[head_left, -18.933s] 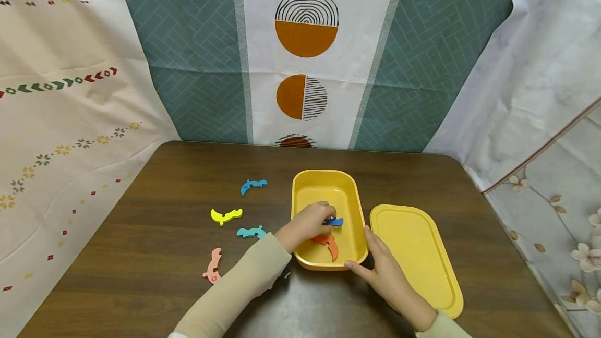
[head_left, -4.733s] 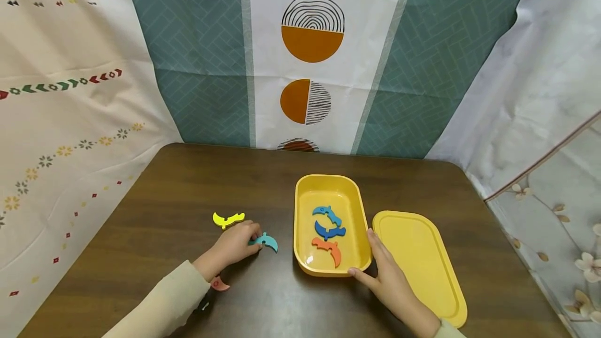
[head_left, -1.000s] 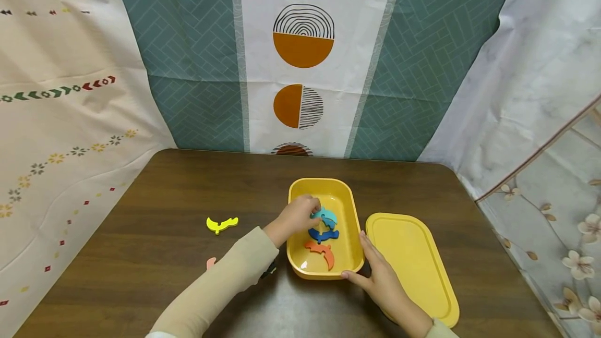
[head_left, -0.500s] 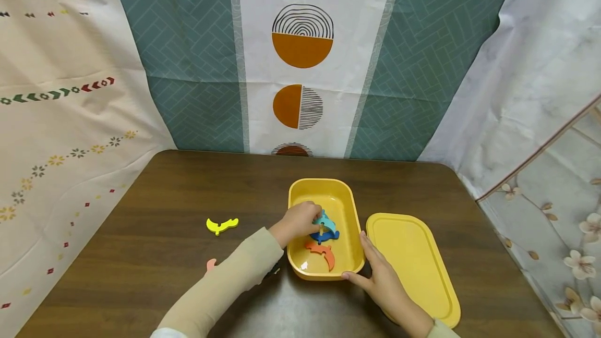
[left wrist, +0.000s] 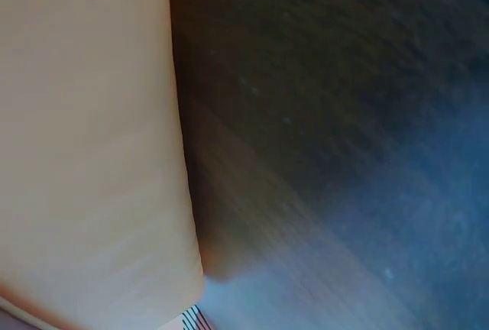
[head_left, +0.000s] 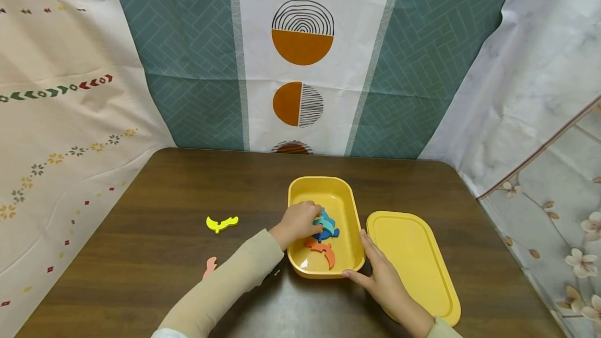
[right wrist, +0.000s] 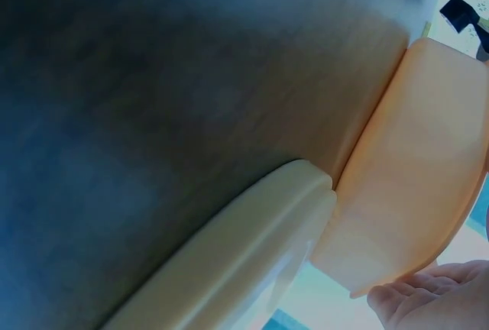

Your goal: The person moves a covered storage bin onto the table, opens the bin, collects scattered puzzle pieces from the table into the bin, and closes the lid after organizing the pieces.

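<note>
Head view: pinched the turquoise piece (head_left: 324, 225) with the left hand (head_left: 299, 221) inside the yellow box (head_left: 324, 184), overlapping the dark-blue piece (head_left: 335, 233) and just beyond the orange piece (head_left: 321, 247). Spread thumb and fingers of the right hand (head_left: 379, 275) against the box's near right corner, beside the lid (head_left: 413, 265). Saw the yellow piece (head_left: 220, 226) and half-hidden pink piece (head_left: 211, 265) on the table (head_left: 225, 171), left of the box.
</note>
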`<state>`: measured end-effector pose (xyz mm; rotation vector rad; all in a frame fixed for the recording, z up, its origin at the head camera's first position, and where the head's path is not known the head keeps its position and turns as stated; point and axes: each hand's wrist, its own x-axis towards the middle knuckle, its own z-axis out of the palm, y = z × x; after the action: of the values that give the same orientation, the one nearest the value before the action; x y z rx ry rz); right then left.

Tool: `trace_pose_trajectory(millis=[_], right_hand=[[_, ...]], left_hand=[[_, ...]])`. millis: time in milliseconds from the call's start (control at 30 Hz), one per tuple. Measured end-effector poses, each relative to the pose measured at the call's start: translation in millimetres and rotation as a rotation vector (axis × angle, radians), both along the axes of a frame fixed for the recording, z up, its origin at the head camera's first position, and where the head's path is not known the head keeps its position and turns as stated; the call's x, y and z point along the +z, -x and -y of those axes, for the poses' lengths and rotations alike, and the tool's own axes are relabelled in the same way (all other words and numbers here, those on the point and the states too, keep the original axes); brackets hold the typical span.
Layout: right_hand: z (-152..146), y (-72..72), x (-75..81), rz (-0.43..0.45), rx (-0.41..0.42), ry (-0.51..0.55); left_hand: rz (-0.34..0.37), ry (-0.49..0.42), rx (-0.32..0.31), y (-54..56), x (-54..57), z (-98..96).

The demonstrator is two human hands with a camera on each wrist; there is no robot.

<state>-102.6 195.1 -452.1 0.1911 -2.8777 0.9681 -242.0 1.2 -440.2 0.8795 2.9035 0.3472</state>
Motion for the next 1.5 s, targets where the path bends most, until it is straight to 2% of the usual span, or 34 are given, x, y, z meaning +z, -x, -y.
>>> trace_pose_trajectory(millis=[500,800,1133,1500], right_hand=[[-0.3,0.2,-1.1,0.009,0.0,0.005],[2.3,1.2,-1.3,-0.008,0.011,-0.006],[0.7,-2.5,-1.2,0.003,0.002,-0.002],[2.0,-0.8,0.1,0.013,0.002,0.004]], left_hand=[[-0.065,-0.091,0.002,0.2,-3.1,3.7],[-0.043,-0.227,0.032,-2.3,2.6,9.0],[-0.061,-0.315,0.048,-6.5,7.7,16.8],[-0.192,-0.412,0.07,-6.9,10.2,36.1]])
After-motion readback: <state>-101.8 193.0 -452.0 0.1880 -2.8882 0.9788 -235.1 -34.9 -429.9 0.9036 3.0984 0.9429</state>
